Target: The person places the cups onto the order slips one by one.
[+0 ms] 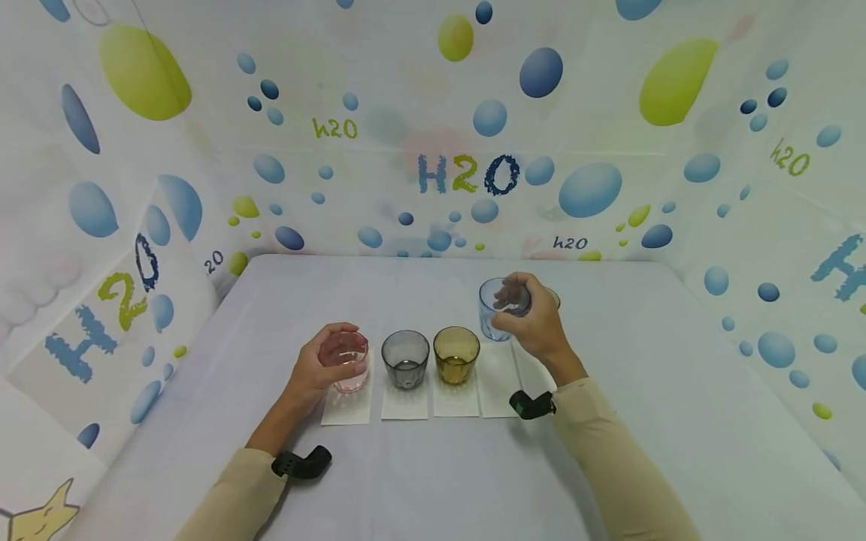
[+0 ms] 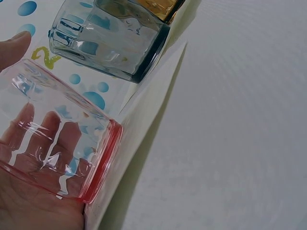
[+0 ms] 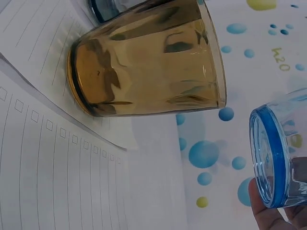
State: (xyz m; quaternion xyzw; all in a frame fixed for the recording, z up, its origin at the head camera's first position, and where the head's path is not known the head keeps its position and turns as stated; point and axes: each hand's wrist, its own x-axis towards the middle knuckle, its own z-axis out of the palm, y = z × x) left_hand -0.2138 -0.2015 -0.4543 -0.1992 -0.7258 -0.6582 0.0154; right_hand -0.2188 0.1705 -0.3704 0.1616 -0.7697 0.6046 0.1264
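My left hand (image 1: 316, 368) curves round a clear pink glass (image 1: 352, 364), which stands on a white paper sheet (image 1: 346, 413) at the left of a row. In the left wrist view the fingers show through the pink glass (image 2: 57, 129), with the thumb (image 2: 14, 48) near its rim. My right hand (image 1: 537, 319) grips a blue glass (image 1: 490, 308), raised off the sheets in the right wrist view. Between the hands stand a grey glass (image 1: 405, 357) and an amber glass (image 1: 456, 353), each on its own sheet.
Partly behind my right hand shows the rim of another glass (image 1: 555, 297). A bare sheet (image 1: 499, 391) lies right of the amber glass; lined sheets with small boxes (image 3: 62, 158) appear in the right wrist view. A patterned curtain (image 1: 433, 113) surrounds the white table (image 1: 433, 481).
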